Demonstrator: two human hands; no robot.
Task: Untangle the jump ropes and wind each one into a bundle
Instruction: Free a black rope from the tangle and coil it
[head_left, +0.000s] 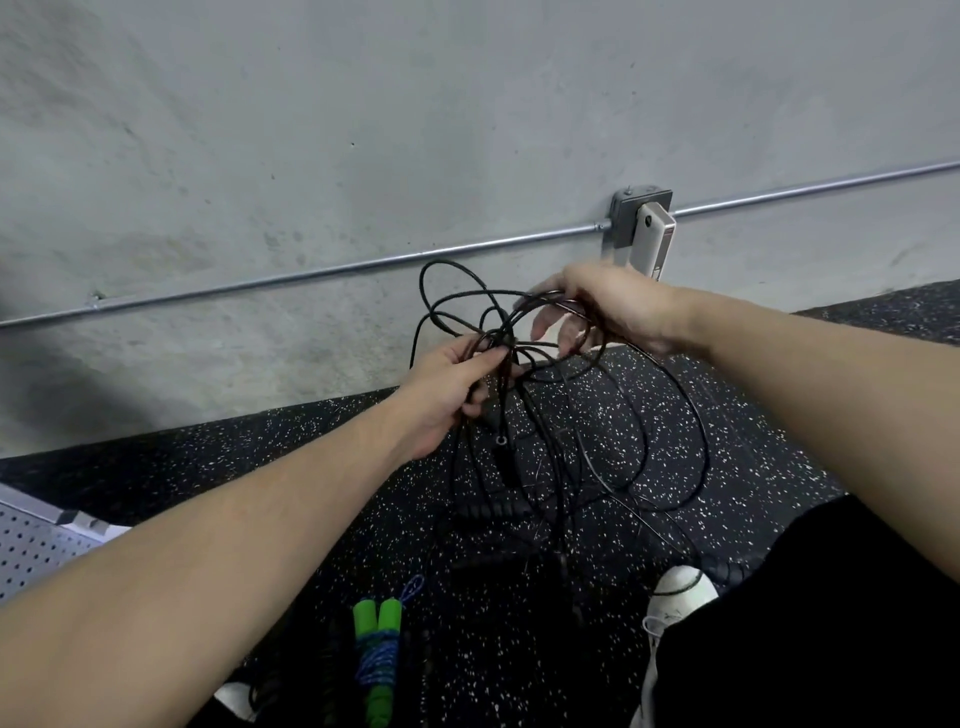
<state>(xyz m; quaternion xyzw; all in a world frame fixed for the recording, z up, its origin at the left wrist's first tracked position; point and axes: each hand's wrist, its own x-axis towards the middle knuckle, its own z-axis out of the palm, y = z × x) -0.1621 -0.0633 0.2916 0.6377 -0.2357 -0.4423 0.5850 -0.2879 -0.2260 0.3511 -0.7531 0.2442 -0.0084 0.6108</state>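
Thin black jump rope tangle (524, 332), looped and knotted, held above the speckled floor (727, 431) near the wall; left hand (447, 395) pinches the knot; right hand (608, 306) fingers curl around several loops. Blue rope with green handles (382, 654), wound into a bundle, lies at the floor's near edge.

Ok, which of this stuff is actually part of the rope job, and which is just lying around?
Job:
black ropes, tangled, held up by left hand and right hand
green-handled rope, already bundled on the floor

Lying about:
wall box
conduit
perforated panel
shoe
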